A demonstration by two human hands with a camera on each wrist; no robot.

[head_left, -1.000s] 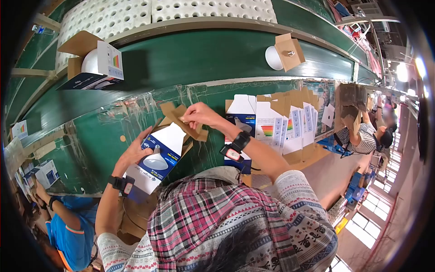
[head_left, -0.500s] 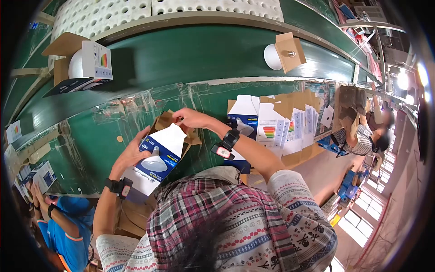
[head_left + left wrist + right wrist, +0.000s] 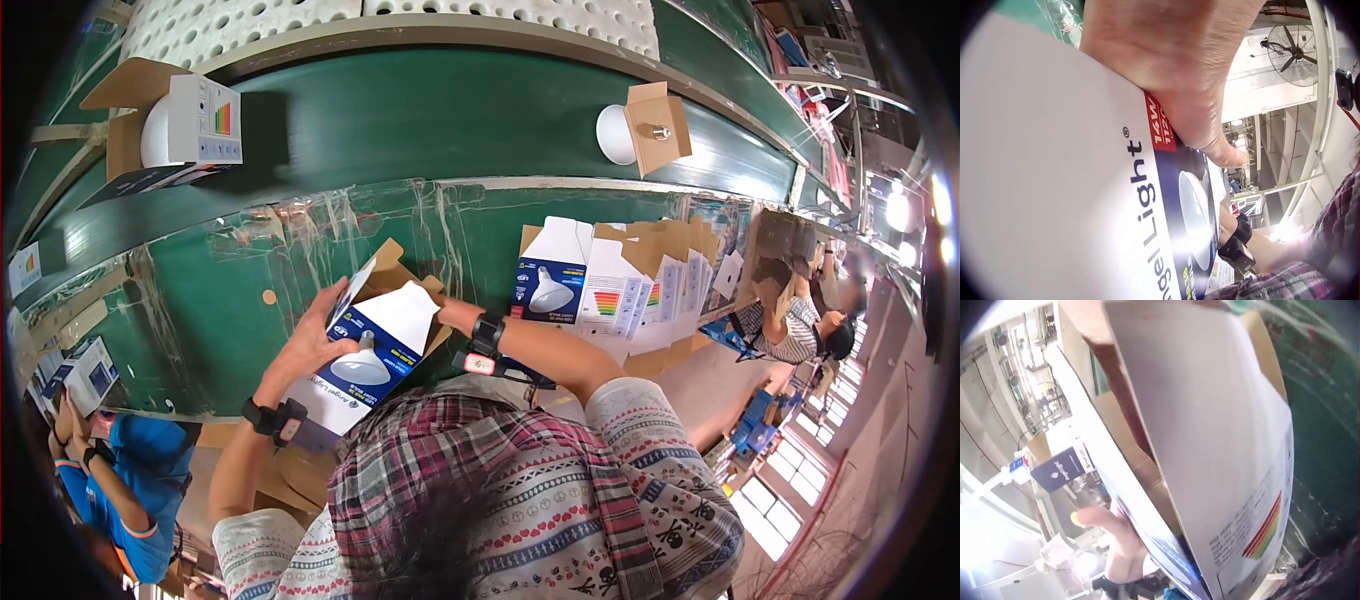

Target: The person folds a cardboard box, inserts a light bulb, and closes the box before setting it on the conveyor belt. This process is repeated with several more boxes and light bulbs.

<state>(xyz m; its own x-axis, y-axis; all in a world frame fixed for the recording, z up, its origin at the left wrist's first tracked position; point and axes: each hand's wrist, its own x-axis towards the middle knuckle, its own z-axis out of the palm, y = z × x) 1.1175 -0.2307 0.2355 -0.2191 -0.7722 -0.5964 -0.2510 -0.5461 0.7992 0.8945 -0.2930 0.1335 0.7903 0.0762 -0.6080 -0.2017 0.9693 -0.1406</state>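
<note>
- Head view: left hand [image 3: 308, 345], thumb spread wide, grips a printed carton [image 3: 365, 374].
- Right hand [image 3: 457, 315] at its two o'clock: fingers hidden, opening and hold impossible to tell.

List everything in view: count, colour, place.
Bench: one, green, centre
Belt: one, green, beyond bench
Held box: one, blue and white, centre
Cartons: several, white, blue, brown, bench right
Bulbs: two, white, on belt
Open box: one, white and brown, holding left bulb
Cardboard piece: one, brown, around right bulb
Perforated panels: two, white, beyond belt
Fan: one, dark, left wrist view
Other people: at least two, blue or striped tops, both sides
Wrist devices: two, black, one per wrist
Left hand: one, bare, gripping held box
Right hand: one, bare, mostly hidden
</note>
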